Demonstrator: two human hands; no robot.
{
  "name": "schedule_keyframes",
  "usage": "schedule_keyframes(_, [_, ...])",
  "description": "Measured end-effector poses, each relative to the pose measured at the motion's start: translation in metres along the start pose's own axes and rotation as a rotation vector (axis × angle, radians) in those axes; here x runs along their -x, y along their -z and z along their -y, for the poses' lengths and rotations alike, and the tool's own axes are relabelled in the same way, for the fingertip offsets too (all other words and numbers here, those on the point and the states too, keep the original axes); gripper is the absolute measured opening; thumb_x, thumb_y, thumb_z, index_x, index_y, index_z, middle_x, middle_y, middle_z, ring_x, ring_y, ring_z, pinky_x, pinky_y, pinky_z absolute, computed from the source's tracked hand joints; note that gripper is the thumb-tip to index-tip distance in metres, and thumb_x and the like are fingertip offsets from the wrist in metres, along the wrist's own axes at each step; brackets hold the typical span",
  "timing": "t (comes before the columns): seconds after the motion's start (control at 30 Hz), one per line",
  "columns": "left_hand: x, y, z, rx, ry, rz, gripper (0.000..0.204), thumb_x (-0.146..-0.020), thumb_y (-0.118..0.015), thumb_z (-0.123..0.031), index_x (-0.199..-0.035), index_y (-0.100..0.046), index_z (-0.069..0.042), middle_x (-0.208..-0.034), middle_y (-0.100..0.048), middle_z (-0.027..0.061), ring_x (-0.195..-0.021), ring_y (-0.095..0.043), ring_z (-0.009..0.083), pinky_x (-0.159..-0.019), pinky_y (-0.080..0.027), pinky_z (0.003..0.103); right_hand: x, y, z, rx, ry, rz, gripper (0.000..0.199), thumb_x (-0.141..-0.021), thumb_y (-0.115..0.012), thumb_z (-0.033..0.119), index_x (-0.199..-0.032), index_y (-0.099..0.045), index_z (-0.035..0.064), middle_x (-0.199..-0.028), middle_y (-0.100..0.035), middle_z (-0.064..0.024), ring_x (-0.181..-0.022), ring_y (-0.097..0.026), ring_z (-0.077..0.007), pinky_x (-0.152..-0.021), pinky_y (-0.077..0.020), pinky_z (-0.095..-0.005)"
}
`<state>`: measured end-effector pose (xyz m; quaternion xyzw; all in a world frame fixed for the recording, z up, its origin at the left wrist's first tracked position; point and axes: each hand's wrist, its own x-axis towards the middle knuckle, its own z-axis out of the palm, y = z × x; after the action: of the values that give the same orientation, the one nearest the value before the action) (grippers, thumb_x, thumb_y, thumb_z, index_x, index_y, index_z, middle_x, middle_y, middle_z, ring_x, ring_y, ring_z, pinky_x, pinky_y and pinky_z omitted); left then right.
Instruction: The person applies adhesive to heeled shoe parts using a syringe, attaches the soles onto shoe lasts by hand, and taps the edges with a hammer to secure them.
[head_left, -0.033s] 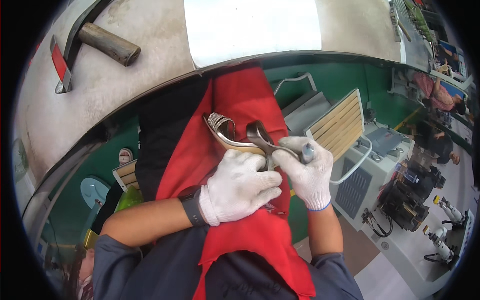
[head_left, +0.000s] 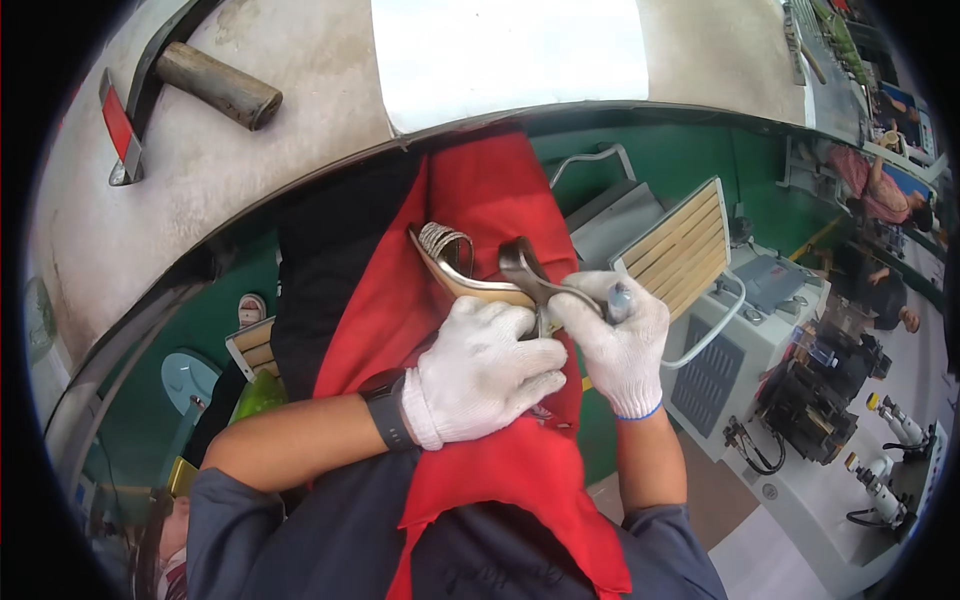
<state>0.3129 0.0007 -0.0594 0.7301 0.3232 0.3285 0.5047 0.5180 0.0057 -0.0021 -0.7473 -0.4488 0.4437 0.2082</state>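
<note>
Over my lap, my left hand (head_left: pixel 487 368), in a white knit glove, is closed around a high-heeled sandal (head_left: pixel 482 290) with a tan insole and a glittering strap (head_left: pixel 446 241). Beside it is a curved bronze-brown piece (head_left: pixel 522 266), crossing the sandal near my fingers; whether it belongs to the same shoe I cannot tell. My right hand (head_left: pixel 624 350), gloved likewise, pinches this piece's near end. A grey, round-ended tool (head_left: pixel 620 299) pokes out of the right fist, its other end hidden. Both hands meet around the heel area.
A worktable (head_left: pixel 310 60) curves across the far side, bearing a white sheet (head_left: pixel 510 60), a wooden stick (head_left: pixel 218 85) and a red-handled tool (head_left: pixel 121 130). Right of me stand a slatted wooden seat (head_left: pixel 680 245) and a grey machine (head_left: pixel 725 365). Other people (head_left: pixel 885 285) are at far right.
The sandal, the bronze-brown piece and my right hand have shifted very slightly to the right. Both grips look the same.
</note>
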Motion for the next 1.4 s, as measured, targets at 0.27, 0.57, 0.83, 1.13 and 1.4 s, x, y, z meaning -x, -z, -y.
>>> schedule_keyframes(0.27, [0.002,-0.004,0.010,0.007,0.012,-0.031,0.029,-0.084,-0.093,-0.021,-0.108,-0.078,-0.017,-0.097,-0.067,0.0077,-0.093,-0.066,0.0320,-0.089,-0.046,0.047,-0.013,-0.008,-0.006,0.015,-0.067,-0.102,0.021,-0.092,-0.088,0.016,-0.102,-0.084,-0.0023,-0.084,-0.080,-0.0070,-0.077,-0.072,-0.0107,-0.073,-0.0586,-0.0302])
schedule_keyframes(0.57, [0.006,-0.007,0.016,-0.008,-0.029,-0.041,0.028,-0.085,-0.090,-0.021,-0.108,-0.075,-0.016,-0.103,-0.071,0.0070,-0.095,-0.069,0.0306,-0.085,-0.048,0.047,-0.018,-0.007,-0.009,-0.193,-0.103,-0.061,0.021,-0.091,-0.087,0.016,-0.101,-0.084,-0.0019,-0.082,-0.079,-0.0092,-0.075,-0.071,-0.0126,-0.071,-0.0578,-0.0308])
schedule_keyframes(0.83, [0.001,-0.007,0.008,-0.069,-0.038,-0.030,0.022,-0.087,-0.086,-0.024,-0.100,-0.070,-0.016,-0.090,-0.062,0.0054,-0.088,-0.066,0.0302,-0.080,-0.047,0.048,-0.010,0.000,0.016,0.361,0.221,-0.024,0.031,-0.085,-0.093,0.025,-0.105,-0.085,0.0016,-0.085,-0.081,-0.0133,-0.075,-0.079,-0.0235,-0.072,-0.0619,-0.0358])
schedule_keyframes(1.13, [0.001,-0.014,0.019,0.002,-0.047,-0.094,0.022,-0.086,-0.087,-0.021,-0.103,-0.074,-0.016,-0.096,-0.067,0.0054,-0.091,-0.067,0.0293,-0.084,-0.048,0.047,-0.023,-0.012,0.011,0.371,0.078,-0.089,0.029,-0.089,-0.091,0.026,-0.100,-0.086,-0.0002,-0.075,-0.077,-0.0132,-0.067,-0.075,-0.0222,-0.067,-0.0591,-0.0354])
schedule_keyframes(1.4, [0.010,-0.012,0.024,0.044,-0.039,-0.079,0.034,-0.079,-0.096,-0.019,-0.107,-0.077,-0.017,-0.101,-0.071,0.0039,-0.093,-0.068,0.0298,-0.090,-0.048,0.046,-0.029,-0.007,0.016,0.409,0.036,-0.025,0.030,-0.089,-0.090,0.028,-0.098,-0.085,-0.0007,-0.073,-0.075,-0.0139,-0.066,-0.074,-0.0211,-0.065,-0.0576,-0.0356])
